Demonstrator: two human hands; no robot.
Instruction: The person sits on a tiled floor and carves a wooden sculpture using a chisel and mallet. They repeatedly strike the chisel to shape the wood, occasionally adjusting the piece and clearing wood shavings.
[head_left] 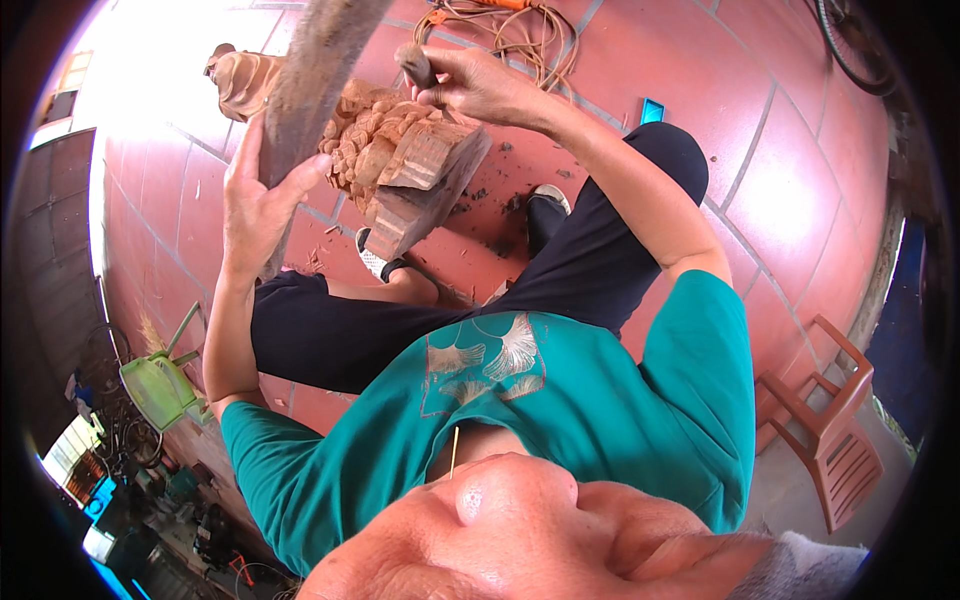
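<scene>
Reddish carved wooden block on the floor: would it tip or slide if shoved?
The reddish carved wooden block looks like solid thick timber, so probably heavy and stiff. It seems to sit tilted on the red tiled floor, propped near the shoes, so a shove may rock it. Its carved ridges look fine and might chip.

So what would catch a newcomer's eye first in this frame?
The reddish carved wood block at top centre, propped on the red tiled floor. The left hand grips a long wooden mallet beside it, and the right hand holds a chisel handle against the carving. A brown plastic chair stands at the right.
</scene>
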